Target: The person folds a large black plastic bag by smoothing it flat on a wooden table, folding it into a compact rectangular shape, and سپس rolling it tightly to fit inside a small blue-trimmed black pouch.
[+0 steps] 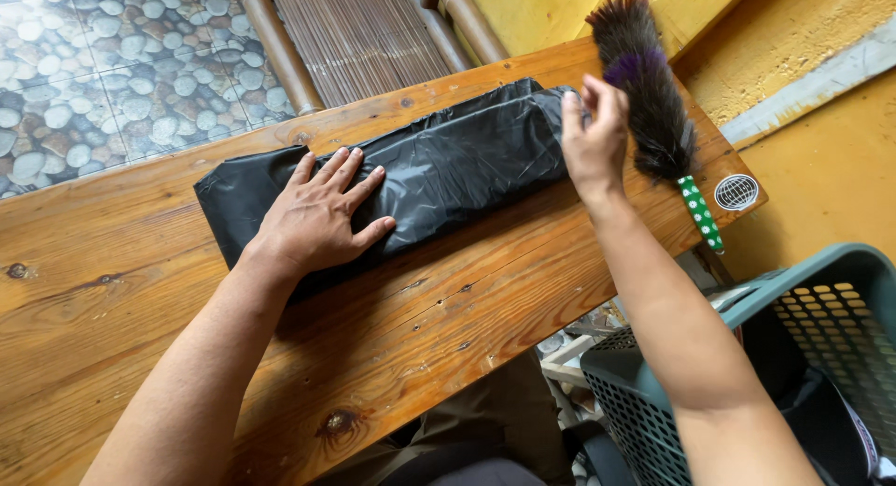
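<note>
Head view, single frame. A black plastic bag [439, 169] lies flat and lengthwise on the wooden worktop [448, 309], folded into a long band running from near the left hand to the far right corner.

Left hand [317, 215]: fully open, fingers spread, palm pressed flat on the left part of the bag, pinning it. It grips nothing.

Right hand [595, 136]: raised at the bag's right end, fingers curled and pinched on the bag's edge, lifting that end slightly off the wood.

Step in hand, as judged: a fold of the bag, one end held down and the other end taken up. The next move would call for carrying the pinched end over toward the pinned part with the edges kept in line, and for the flat palm to stay put so the slick film does not slide.

A feather duster [649, 103] with a green dotted handle lies just beside the right hand, partly on the worktop corner.

Containers: a grey-green slatted laundry basket [821, 271] stands below the worktop at the right; dark fabric shows inside, its kind not discernible.
</note>
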